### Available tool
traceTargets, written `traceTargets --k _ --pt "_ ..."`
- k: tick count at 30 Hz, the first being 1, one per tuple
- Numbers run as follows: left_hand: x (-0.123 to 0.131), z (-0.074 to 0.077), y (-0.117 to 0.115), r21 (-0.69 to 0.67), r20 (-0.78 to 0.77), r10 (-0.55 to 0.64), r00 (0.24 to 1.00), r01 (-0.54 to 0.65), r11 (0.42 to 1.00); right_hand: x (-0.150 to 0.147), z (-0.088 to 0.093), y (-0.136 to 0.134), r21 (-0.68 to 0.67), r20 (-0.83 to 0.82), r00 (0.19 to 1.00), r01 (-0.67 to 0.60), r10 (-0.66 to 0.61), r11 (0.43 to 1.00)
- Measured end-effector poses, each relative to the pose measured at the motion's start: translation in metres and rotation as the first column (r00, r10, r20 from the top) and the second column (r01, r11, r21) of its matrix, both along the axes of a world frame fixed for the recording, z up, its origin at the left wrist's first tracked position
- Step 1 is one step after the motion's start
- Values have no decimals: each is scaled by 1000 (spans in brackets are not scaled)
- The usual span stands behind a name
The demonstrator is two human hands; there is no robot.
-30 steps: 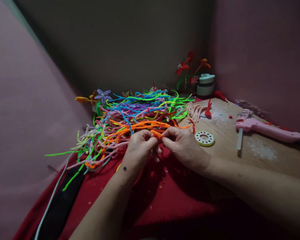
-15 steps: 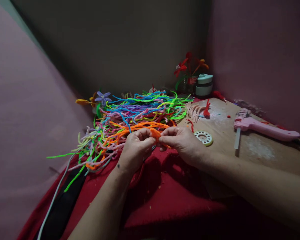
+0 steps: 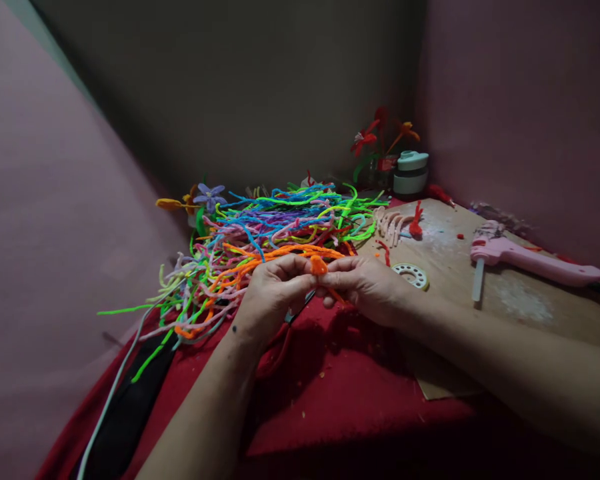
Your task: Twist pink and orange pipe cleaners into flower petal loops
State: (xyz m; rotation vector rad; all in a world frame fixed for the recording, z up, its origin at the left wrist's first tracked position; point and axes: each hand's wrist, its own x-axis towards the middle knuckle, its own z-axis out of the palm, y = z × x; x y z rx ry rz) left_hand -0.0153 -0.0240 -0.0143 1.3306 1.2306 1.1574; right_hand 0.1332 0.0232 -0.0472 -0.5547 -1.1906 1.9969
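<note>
Between both hands is a small, rounded piece of orange pipe cleaner (image 3: pixel 319 265), with a thin orange end sticking out below. My left hand (image 3: pixel 277 287) pinches it from the left with thumb and forefinger. From the right, my right hand (image 3: pixel 367 283) grips it the same way, the fingertips of both hands nearly touching. Just behind them lie long orange pipe cleaners (image 3: pixel 280 251) at the front of a tangled multicoloured pile (image 3: pixel 280 223). Under the left hand a dark-bladed tool (image 3: pixel 300 311), possibly scissors, is mostly hidden.
On the brown board (image 3: pixel 445 313) at right lie a pink glue gun (image 3: pixel 535 260), a white ring with holes (image 3: pixel 411 275) and red fuzzy bits (image 3: pixel 416 223). Pipe-cleaner flowers (image 3: pixel 365 138) and a pale green container (image 3: pixel 411 172) stand behind. A white cable (image 3: pixel 111 393) runs down the left.
The orange piece has turned and looks narrower and more folded, with its thin end now showing below the right fingers. The hands have drawn slightly closer. The view has shifted a little.
</note>
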Motion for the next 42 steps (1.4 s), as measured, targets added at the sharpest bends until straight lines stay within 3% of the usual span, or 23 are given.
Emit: traceTargets --k 4,9,16,22,26,31,35,39,42 --pt "-1 2 0 -69 86 -58 995 64 996 0 1 -2 52 30 999 30 -32 998" --pt "1 3 1 -42 156 -3 988 10 999 2 4 -7 159 153 985 51 -76 986" --pt "3 3 -1 -26 -89 -51 995 48 998 2 3 -9 265 208 976 1 -58 964" --pt "3 8 -5 24 -360 -27 933 38 999 1 0 -12 316 267 961 -19 -69 949" --pt "0 11 -6 88 -549 -40 835 106 991 1 -2 -14 264 270 963 -54 -20 963" --pt "-4 17 -6 52 -587 -127 800 194 980 1 -6 -15 214 247 967 -112 57 970" --pt "-9 19 -7 -16 -509 -216 833 242 970 2 -2 -18 141 198 968 -184 155 973" --pt "-16 18 -8 -104 -285 -257 924 236 966 2 5 -19 -78 -25 958 -286 284 955" --pt "-17 16 -8 -118 -168 -264 950 247 962 3 5 -17 -217 -121 939 -341 321 915"
